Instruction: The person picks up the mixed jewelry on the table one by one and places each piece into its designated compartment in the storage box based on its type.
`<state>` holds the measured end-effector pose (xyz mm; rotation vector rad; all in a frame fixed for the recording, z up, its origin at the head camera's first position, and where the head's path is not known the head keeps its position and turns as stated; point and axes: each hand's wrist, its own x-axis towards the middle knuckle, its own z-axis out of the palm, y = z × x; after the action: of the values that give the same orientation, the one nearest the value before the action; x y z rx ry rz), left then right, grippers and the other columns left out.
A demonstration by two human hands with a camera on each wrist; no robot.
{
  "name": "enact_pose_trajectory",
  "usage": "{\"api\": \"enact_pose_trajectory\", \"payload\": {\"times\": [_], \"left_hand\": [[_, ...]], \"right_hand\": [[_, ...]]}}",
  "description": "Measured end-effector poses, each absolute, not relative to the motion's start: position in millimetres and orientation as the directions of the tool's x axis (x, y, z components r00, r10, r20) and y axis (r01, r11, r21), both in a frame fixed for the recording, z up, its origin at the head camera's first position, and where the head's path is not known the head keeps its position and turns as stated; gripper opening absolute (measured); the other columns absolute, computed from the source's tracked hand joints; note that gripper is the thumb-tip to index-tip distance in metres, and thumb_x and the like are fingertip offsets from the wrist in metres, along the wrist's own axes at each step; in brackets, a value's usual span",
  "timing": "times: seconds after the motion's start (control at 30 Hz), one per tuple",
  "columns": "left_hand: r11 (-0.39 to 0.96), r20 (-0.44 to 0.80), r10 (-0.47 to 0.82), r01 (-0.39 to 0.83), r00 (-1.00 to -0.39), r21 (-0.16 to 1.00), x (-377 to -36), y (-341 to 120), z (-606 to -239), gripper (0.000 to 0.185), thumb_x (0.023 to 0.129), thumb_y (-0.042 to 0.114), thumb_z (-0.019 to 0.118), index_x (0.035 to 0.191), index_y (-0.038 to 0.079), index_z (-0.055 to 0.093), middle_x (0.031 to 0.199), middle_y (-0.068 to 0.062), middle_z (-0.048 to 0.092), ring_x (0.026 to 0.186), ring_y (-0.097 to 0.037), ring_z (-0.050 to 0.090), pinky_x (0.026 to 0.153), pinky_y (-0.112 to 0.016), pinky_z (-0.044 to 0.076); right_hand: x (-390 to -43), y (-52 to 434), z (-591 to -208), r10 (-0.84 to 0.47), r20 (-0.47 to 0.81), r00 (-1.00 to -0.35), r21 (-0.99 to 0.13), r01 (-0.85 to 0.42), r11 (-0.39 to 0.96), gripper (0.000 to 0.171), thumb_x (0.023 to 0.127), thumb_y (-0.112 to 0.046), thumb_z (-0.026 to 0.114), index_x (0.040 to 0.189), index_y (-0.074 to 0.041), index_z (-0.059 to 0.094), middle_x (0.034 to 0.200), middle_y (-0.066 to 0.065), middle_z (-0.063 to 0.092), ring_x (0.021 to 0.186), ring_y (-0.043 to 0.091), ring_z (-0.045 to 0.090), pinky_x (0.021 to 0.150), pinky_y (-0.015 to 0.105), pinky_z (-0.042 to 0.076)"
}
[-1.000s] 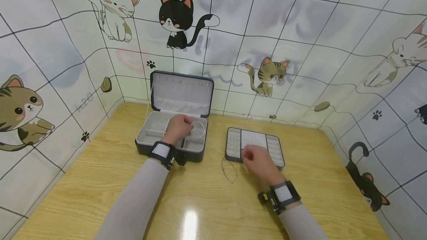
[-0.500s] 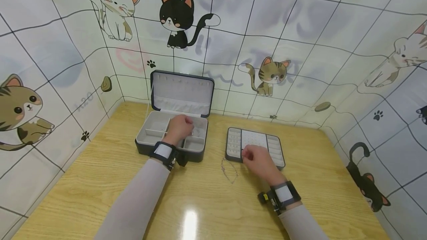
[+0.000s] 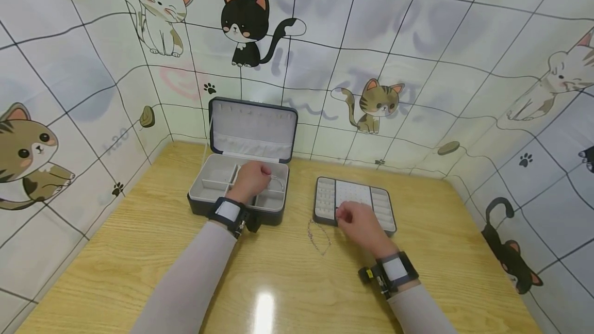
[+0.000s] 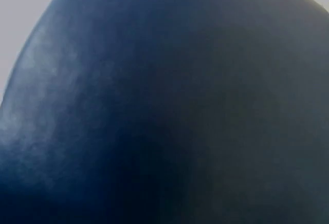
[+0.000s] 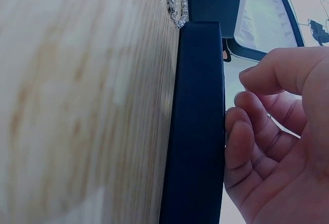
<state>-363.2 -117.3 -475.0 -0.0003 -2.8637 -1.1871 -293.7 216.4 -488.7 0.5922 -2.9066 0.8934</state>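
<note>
My left hand (image 3: 250, 178) is inside the open jewelry box (image 3: 236, 213), over its right side. Its fingers pinch a thin silvery bangle (image 3: 281, 182), which leans low in the back right compartment; the fingertips are partly hidden. The left wrist view shows only the box's dark blurred wall (image 4: 154, 80). My right hand (image 3: 361, 223) rests at the front edge of a removable jewelry tray (image 3: 379, 197), fingers loosely curled with nothing between them. In the right wrist view those fingers (image 5: 240, 144) lie against the dark side of the tray (image 5: 198, 121).
A silvery chain bracelet (image 3: 319, 237) lies on the wooden table (image 3: 287, 277) just left of the tray. The box lid (image 3: 252, 130) stands upright behind the compartments. A cat-printed cloth (image 3: 315, 55) hangs around the table's back and sides.
The bangle has come down from upright to a flatter tilt inside the compartment, as my left hand shifted slightly right. My right hand has stayed in place.
</note>
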Motion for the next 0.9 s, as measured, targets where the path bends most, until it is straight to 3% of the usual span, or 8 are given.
{"api": "enact_pose_trajectory", "payload": {"times": [0.4, 0.73, 0.9], "left_hand": [[0.679, 0.055, -0.005, 0.037, -0.998, 0.733, -362.9, -115.1, -474.4, 0.021, 0.099, 0.017, 0.067, 0.114, 0.005, 0.074, 0.109, -0.013, 0.074, 0.097, -0.027, 0.067, 0.086, -0.041, 0.055], [0.638, 0.105, 0.008, 0.086, -0.994, 0.765, -361.3, -111.8, -471.4, 0.017, 0.100, 0.020, 0.067, 0.111, 0.010, 0.072, 0.103, -0.009, 0.072, 0.091, -0.023, 0.064, 0.079, -0.035, 0.051], [0.628, 0.140, 0.028, 0.127, -0.990, 0.768, -360.6, -111.1, -468.5, 0.015, 0.100, 0.021, 0.068, 0.110, 0.010, 0.072, 0.102, -0.008, 0.072, 0.090, -0.023, 0.064, 0.077, -0.034, 0.052]], "right_hand": [[-295.4, 217.6, -492.1, -0.349, 0.133, -0.928, -0.534, -0.363, 0.763, 0.004, 0.089, -0.012, 0.074, 0.089, -0.016, 0.071, 0.081, -0.008, 0.066, 0.076, 0.013, 0.058, 0.069, 0.027, 0.050], [-291.3, 212.4, -487.1, -0.378, 0.115, -0.919, -0.514, -0.381, 0.769, 0.010, 0.088, -0.008, 0.076, 0.090, -0.018, 0.073, 0.082, -0.008, 0.068, 0.075, 0.011, 0.059, 0.069, 0.026, 0.052], [-285.9, 206.5, -481.9, -0.412, 0.048, -0.910, -0.482, -0.383, 0.788, 0.008, 0.089, -0.008, 0.077, 0.089, -0.016, 0.076, 0.081, -0.008, 0.070, 0.074, 0.009, 0.059, 0.069, 0.027, 0.052]]}}
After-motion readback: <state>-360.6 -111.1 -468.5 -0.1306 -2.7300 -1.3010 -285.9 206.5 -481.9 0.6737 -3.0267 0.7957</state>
